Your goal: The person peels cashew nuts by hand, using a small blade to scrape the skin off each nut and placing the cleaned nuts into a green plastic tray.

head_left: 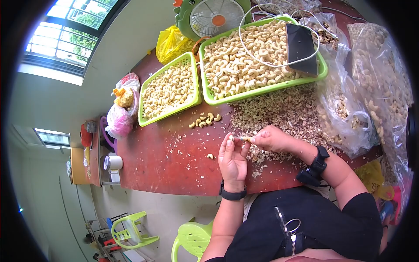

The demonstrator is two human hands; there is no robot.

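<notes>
Above the front part of the red table, my left hand [234, 163] pinches a cashew nut [231, 137] between thumb and fingertips. From the right, my right hand [271, 139] grips a small peeling knife [246, 139] with a yellowish handle. Its short metal blade points at the nut and seems to touch it. Several cashews [203, 120] lie in a loose group beyond my left hand. One more nut [210, 156] sits alone just left of it. A heap of skin flakes [283, 115] spreads behind and under my right hand.
Two green baskets, a smaller one [198, 94] and a larger one [323, 72], hold cashews. A phone [301, 48] with a white cable lies on the larger. Plastic bags of nuts [345, 105] crowd the right side. Behind stands a green fan [187, 19]; a yellow bag [172, 43] sits beside it.
</notes>
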